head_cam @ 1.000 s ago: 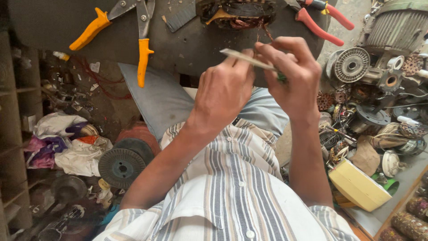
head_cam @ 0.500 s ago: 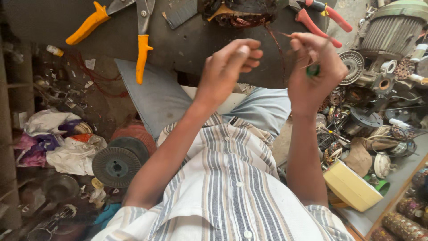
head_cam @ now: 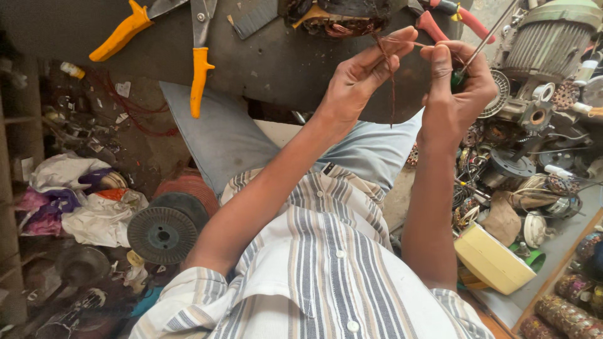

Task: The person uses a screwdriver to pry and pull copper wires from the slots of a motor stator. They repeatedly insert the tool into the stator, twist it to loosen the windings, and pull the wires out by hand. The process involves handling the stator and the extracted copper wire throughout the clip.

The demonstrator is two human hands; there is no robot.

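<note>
Since half a second ago both hands have risen and drawn closer together above the dark workbench (head_cam: 276, 63). The left hand (head_cam: 364, 72) now pinches a thin copper wire (head_cam: 392, 81) between thumb and fingertips, the strand hanging down between the hands. The right hand (head_cam: 455, 88) is closed round a green-handled screwdriver (head_cam: 480, 44) and also nips the wire's upper end. The wire looks light, springy and easily kinked, so it is best held near its end with a gentle pinch. Orange-handled pliers (head_cam: 200, 69) lie on the bench, well apart, beside a motor winding (head_cam: 333, 16).
</note>
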